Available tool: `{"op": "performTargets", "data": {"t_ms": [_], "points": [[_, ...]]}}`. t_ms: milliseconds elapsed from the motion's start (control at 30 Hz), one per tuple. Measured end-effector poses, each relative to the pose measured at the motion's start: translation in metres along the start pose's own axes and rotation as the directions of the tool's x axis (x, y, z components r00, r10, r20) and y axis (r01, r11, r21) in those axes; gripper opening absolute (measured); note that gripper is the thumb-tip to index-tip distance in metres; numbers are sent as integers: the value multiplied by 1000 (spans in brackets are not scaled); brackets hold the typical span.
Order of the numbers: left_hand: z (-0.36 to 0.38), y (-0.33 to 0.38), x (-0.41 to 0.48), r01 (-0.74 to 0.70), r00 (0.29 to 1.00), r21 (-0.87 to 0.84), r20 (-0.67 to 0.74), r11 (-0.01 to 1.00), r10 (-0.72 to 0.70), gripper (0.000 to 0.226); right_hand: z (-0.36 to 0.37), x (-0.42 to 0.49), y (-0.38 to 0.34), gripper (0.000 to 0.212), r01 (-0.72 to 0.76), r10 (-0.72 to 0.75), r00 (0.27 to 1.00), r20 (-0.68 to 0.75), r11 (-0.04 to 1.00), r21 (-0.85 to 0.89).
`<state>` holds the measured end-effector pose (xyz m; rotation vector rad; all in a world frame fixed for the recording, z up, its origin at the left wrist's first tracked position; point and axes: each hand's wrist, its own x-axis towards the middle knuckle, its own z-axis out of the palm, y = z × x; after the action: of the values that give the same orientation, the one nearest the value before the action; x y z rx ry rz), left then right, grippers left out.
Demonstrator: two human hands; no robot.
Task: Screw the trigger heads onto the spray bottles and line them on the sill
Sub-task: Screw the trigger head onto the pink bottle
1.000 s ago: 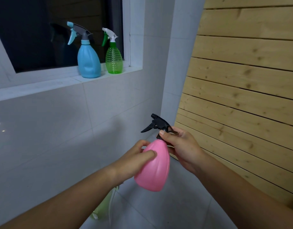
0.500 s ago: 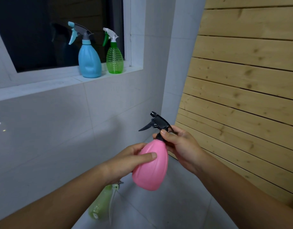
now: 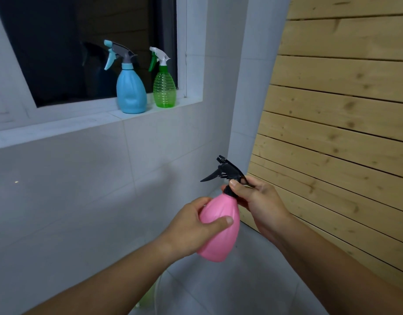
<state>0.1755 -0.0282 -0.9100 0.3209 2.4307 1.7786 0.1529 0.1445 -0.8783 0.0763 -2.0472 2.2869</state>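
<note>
The smooth, pear-shaped pink plastic spray bottle (image 3: 220,228) sits between the hands, the left hand (image 3: 191,230) wrapped round its belly while the right hand (image 3: 256,201) pinches the collar just beneath the black plastic trigger head (image 3: 228,173). It looks light and probably empty, with a slick, thin wall that may give under a squeeze, so the broad belly and the stiff collar seem the sound places to hold. The right fingers hide the thread, so how far it is screwed down cannot be told, and a pale green shape (image 3: 148,298) below the left forearm is too cut off to identify.
</note>
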Motion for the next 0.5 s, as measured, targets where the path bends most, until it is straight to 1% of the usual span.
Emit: {"op": "performTargets", "data": {"t_ms": [67,100,133,167,200,233,267,333,367,467,500], "points": [[-5,0,0,7,1000,-42,-11,999,-7,59,-1,1,-1,18,-10,9,999,50,1000,16],[-9,1,2,7,1000,-67,-30,998,-9,58,0,2,-1,25,-16,15,997,73,1000,22],[-14,1,3,13,998,-101,-59,995,-19,56,0,2,0,36,-26,25,996,87,1000,11],[-20,2,6,11,995,-145,-98,989,-26,55,1,3,-1,48,-23,26,995,96,999,-37],[-25,4,7,6,990,-186,-138,983,-32,55,2,2,-3,56,-14,25,994,102,994,-110],[-30,7,9,-9,982,-219,-187,976,-33,59,4,0,-3,56,3,18,993,115,984,-178],[-38,12,11,-32,971,-235,-236,971,-25,63,10,1,-7,50,29,2,990,141,975,-222],[-44,21,13,-71,958,-248,-288,966,-4,64,20,0,-8,35,61,-16,981,195,972,-225],[-49,26,13,-87,955,-252,-297,964,9,59,26,1,-8,34,85,-36,975,221,973,-214],[-71,37,14,-114,961,-307,-277,945,26,31,49,14,-15,45,157,-101,962,254,965,-209],[-82,39,15,-120,963,-312,-269,943,34,29,58,22,-20,48,174,-116,958,262,962,-212]]}}
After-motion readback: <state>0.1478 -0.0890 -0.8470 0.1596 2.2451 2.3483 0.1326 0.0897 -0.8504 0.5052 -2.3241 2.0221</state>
